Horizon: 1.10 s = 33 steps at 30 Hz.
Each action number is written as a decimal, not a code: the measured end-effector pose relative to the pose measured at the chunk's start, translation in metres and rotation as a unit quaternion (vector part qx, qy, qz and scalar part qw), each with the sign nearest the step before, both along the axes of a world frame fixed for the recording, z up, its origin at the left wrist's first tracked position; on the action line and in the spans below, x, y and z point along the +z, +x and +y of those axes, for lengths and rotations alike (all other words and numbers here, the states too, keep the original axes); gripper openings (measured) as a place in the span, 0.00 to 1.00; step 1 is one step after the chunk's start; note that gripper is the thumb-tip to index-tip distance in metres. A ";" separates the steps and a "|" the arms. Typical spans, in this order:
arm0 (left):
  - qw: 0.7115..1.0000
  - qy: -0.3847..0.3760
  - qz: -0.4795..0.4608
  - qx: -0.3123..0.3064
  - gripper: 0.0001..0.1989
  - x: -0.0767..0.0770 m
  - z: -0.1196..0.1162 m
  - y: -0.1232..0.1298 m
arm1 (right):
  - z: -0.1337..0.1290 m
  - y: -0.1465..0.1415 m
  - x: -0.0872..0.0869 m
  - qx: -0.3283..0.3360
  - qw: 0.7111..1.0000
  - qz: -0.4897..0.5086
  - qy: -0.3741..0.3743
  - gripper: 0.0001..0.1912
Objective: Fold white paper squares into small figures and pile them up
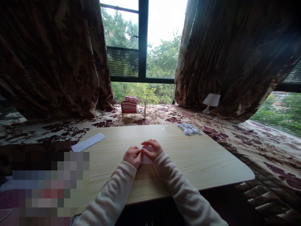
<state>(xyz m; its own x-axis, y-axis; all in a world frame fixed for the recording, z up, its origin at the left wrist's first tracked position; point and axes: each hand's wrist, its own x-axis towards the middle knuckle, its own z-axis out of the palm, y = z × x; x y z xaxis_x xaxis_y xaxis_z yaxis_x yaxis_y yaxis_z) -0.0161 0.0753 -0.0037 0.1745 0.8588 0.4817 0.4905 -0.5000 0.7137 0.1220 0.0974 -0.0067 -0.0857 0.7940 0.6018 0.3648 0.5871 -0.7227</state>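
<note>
Over the middle of the table, a small piece of white paper lies between my hands, partly covered by them. My left hand is closed, its fingertips pinching the paper's left edge. My right hand curves over the paper from the right, thumb and fingers gripping it near the left fingertips. The fold, if there is one, is hidden under my fingers. A long white paper strip or stack of strips rests at the table's left edge. Folded or crumpled white paper pieces sit in a heap at the far right.
The pale wooden table has rounded corners. Behind it, a small rack with folded pink-striped cloths stands on a floral-covered ledge. A white lamp stands to the right. Dark curtains flank the window. A blurred patch covers the lower left.
</note>
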 end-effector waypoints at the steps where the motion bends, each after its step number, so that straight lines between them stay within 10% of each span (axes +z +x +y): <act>1: 1.000 0.001 0.005 -0.004 0.13 0.000 0.000 0.000 | 0.001 0.000 -0.001 0.008 1.000 0.004 -0.008 0.06; 19: 0.998 -0.008 -0.059 0.028 0.13 0.005 0.000 0.000 | 0.012 0.014 0.002 -0.085 0.965 0.196 -0.150 0.11; 33: 0.995 0.020 -0.096 0.026 0.11 -0.005 0.009 0.006 | 0.007 -0.001 -0.002 -0.027 0.953 0.212 -0.213 0.10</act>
<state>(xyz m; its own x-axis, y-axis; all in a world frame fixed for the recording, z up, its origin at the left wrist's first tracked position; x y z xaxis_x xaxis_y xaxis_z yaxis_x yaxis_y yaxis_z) -0.0101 0.0843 -0.0088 0.0321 0.8432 0.5367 0.3729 -0.5082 0.7763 0.1211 0.1046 -0.0090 0.1421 0.9704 0.1951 0.0089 0.1959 -0.9806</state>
